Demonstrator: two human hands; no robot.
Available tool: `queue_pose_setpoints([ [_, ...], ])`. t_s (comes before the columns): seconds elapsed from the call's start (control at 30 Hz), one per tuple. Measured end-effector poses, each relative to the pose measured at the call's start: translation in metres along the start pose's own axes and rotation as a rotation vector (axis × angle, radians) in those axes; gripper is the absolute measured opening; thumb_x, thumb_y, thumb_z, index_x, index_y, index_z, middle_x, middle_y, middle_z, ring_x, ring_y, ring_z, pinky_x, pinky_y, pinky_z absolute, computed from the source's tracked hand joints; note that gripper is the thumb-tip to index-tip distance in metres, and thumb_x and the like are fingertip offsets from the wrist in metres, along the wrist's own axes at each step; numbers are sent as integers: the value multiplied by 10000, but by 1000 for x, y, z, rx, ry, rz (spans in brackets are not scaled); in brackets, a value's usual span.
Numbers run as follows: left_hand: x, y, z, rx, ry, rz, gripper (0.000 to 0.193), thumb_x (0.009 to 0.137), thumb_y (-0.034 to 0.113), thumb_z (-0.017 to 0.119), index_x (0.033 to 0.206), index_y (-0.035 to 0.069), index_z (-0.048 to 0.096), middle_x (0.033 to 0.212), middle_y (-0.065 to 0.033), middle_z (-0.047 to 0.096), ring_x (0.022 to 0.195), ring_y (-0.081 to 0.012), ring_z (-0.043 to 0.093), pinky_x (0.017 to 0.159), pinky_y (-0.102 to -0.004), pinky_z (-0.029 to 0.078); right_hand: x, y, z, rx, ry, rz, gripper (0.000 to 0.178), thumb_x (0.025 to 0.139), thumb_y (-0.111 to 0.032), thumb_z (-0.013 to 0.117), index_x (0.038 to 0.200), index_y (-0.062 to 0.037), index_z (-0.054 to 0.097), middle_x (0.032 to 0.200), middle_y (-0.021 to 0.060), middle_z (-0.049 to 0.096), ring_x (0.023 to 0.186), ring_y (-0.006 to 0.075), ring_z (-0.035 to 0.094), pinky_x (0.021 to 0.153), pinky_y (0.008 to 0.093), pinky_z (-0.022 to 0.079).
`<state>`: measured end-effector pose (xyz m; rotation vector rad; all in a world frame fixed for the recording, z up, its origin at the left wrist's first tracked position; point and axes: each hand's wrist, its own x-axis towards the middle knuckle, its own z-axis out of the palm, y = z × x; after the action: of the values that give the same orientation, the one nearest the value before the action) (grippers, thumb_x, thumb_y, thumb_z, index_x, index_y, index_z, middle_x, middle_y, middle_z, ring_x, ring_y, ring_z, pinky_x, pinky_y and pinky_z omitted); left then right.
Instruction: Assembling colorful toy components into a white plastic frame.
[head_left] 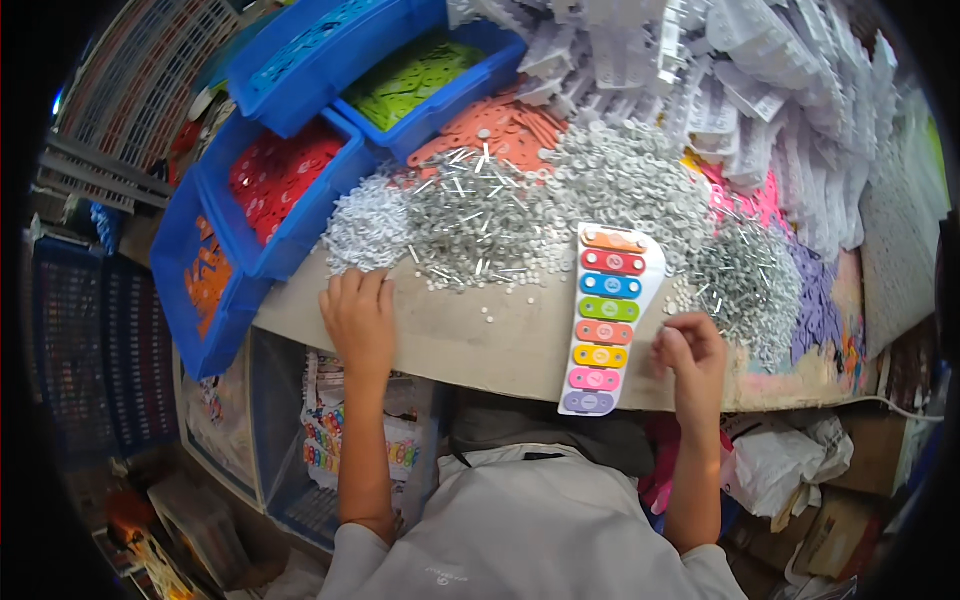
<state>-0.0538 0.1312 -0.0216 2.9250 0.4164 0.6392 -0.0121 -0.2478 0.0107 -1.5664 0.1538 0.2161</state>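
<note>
A toy xylophone (607,320) with a white base and several coloured bars lies upright in front of me on the table. White round caps sit on the ends of its farthest bars; the nearer bars show bare metal ends. My left hand (360,315) rests at the near edge of a heap of small white parts (368,220), fingers stretched forward and touching it. My right hand (692,345) is just right of the xylophone, thumb and fingers curled together. Whatever it may pinch is too small to make out.
Behind lie heaps of metal pins (480,215), grey-white rings (630,180) and screws (745,285). Blue bins (290,265) of coloured bars stand at the left. White xylophone bases (740,90) are piled at the back right. Purple bars (815,300) lie at the right.
</note>
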Motion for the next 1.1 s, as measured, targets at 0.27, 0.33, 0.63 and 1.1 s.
queue_pose_setpoints([
  [0.27, -2, 16, -6, -312, -23, -156, 80, 940, 80, 674, 996, 25, 689, 852, -63, 662, 792, -199, 626, 738, -350, 468, 22, -9, 14, 122, -149, 164, 91, 1002, -127, 627, 1005, -37, 611, 754, 12, 633, 592, 43, 550, 482, 179, 395],
  [0.33, -5, 34, -11, -616, -121, -383, 75, 966, 74, 649, 992, 11, 681, 846, -61, 690, 758, -154, 649, 687, -311, 493, 23, -9, 16, 105, -169, 172, 89, 1003, -131, 629, 1001, -43, 614, 748, 6, 635, 584, 36, 537, 477, 175, 375],
  [0.63, 5, 117, 9, -1743, -848, -439, 146, 956, 79, 683, 1059, -25, 679, 879, -134, 751, 722, -161, 715, 587, -237, 533, 28, 11, 16, -187, -82, 70, 188, 995, -182, 677, 911, -84, 542, 589, -54, 524, 475, 9, 382, 432, 193, 271],
  [1.1, 11, 149, 44, -1492, -915, -364, 260, 949, 180, 742, 1109, 15, 620, 717, -13, 654, 599, -46, 567, 498, -191, 397, 36, 11, 10, -72, -176, 262, 251, 983, -284, 703, 987, -56, 599, 641, -20, 578, 456, 57, 494, 415, 214, 350],
])
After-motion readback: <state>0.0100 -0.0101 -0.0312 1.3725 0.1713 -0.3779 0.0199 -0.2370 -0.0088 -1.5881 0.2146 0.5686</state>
